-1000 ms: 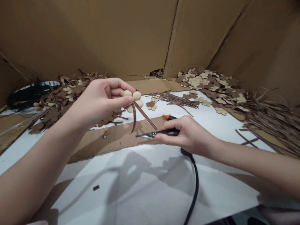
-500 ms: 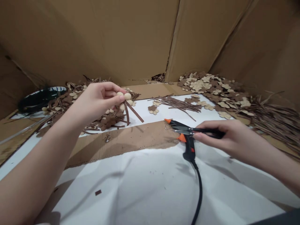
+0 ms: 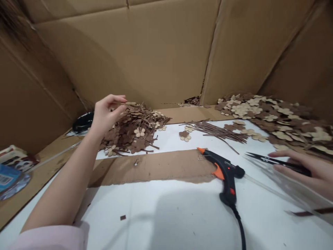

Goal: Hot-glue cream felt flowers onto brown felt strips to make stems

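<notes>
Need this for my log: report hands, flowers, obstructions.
Left hand over flower pile, pale piece at fingertips. Right hand holds snips. Glue gun lies between.

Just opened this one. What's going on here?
The person's left hand is over a heap of brown and cream flower pieces, with a cream piece at its fingertips; whether it is gripped is unclear. The right hand holds black snips off to the right. Between them, a glue gun, its small red light showing, lies with its nozzle over a cardboard strip. Thin brown strips lie behind it.
</notes>
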Available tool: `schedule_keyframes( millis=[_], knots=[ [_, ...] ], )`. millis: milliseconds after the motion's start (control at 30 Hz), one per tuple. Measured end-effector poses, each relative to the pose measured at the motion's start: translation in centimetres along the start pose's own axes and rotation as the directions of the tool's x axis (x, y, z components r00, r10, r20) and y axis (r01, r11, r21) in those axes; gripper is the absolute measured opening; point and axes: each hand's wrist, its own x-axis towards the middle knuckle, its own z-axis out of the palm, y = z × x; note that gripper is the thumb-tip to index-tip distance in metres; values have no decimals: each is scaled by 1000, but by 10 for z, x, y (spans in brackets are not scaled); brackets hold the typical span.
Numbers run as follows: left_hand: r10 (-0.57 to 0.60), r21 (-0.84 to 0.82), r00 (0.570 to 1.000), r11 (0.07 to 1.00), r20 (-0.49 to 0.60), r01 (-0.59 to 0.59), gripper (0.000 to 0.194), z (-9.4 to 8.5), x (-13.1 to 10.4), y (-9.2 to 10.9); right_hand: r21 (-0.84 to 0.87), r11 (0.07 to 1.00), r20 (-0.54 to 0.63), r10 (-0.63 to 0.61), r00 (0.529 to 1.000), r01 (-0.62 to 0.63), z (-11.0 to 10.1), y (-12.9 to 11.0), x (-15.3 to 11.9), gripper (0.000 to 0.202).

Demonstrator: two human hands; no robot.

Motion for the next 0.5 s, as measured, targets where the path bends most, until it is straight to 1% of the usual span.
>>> schedule_keyframes(
  millis=[33, 67, 100, 133, 167, 200, 233, 300, 400, 500],
  knots=[
    [44, 38, 999, 998, -19, -43, 17, -2, 2, -8, 28, 999, 35, 40, 999, -41, 5, 9, 1, 37],
    [68, 91, 998, 994, -12, -67, 15, -5, 3, -17, 37, 997, 56, 67, 996, -69, 9, 17, 2, 38],
    [86, 169, 996, 982, 28, -89, 15, -8, 4, -25, 33, 996, 68, 77, 995, -80, 12, 24, 3, 38],
    [83, 248, 992, 963, 94, -104, 16, -11, 5, -33, 38, 996, 73, 73, 995, -76, 14, 30, 5, 37],
    [53, 322, 987, 941, 153, -100, 17, -15, 6, -40, 44, 997, 90, 63, 994, -68, 16, 33, 6, 36],
    [14, 387, 983, 918, 181, -84, 19, -19, 7, -45, 52, 997, 94, 53, 994, -58, 16, 35, 7, 35],
    [-20, 434, 983, 899, 183, -62, 21, -24, 9, -47, 62, 997, 90, 41, 995, -46, 16, 35, 7, 35],
    [-52, 483, 989, 876, 137, -21, 25, -33, 10, -45, 79, 997, 65, 19, 998, -24, 13, 30, 6, 33],
    [-65, 488, 996, 872, 65, 25, 26, -44, 10, -31, 97, 995, 24, -28, 999, 26, 10, 19, 0, 23],
    [-142, 487, 988, 868, 52, 100, 32, -49, 9, -17, 114, 991, -54, -61, 997, 67, 12, 11, -7, 16]
  ],
)
